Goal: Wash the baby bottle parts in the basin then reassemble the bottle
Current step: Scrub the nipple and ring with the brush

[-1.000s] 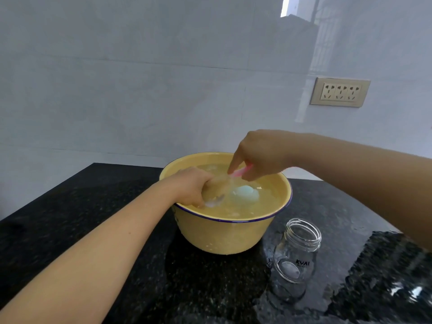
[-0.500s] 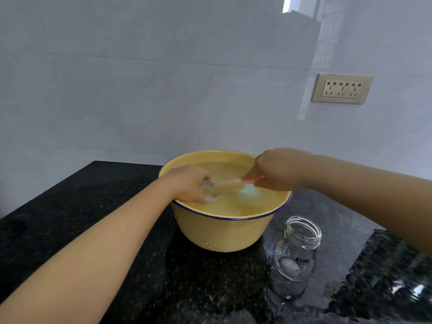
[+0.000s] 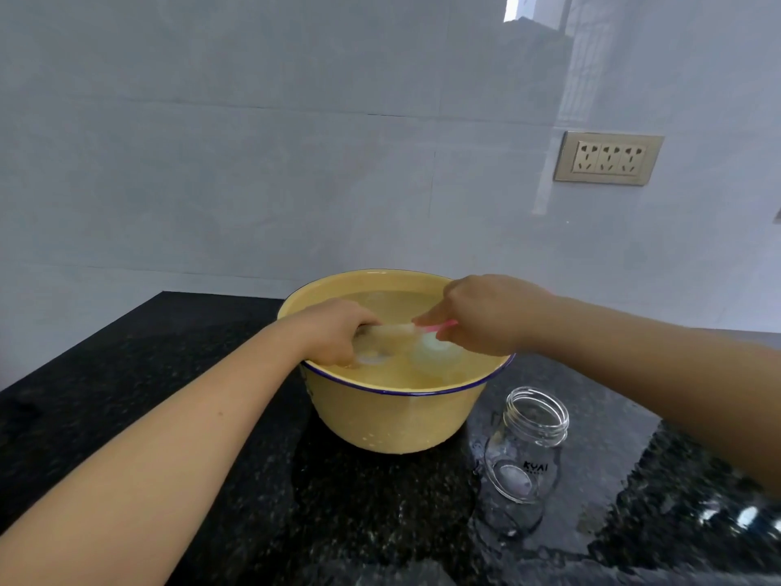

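Right hand (image 3: 481,315) shifted rightward gripping pink-handled brush (image 3: 439,328), left hand (image 3: 338,332) clasping clear part in yellow round basin (image 3: 397,416), frame centre, glass bottle (image 3: 526,446) lower right on tabletop (image 3: 169,353)

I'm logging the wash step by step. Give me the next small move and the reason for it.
Probably push the pink-handled brush back into the clear part in the left hand. The right hand has its bristles at that part's opening over the yellow basin, while the glass bottle stands open on the counter.
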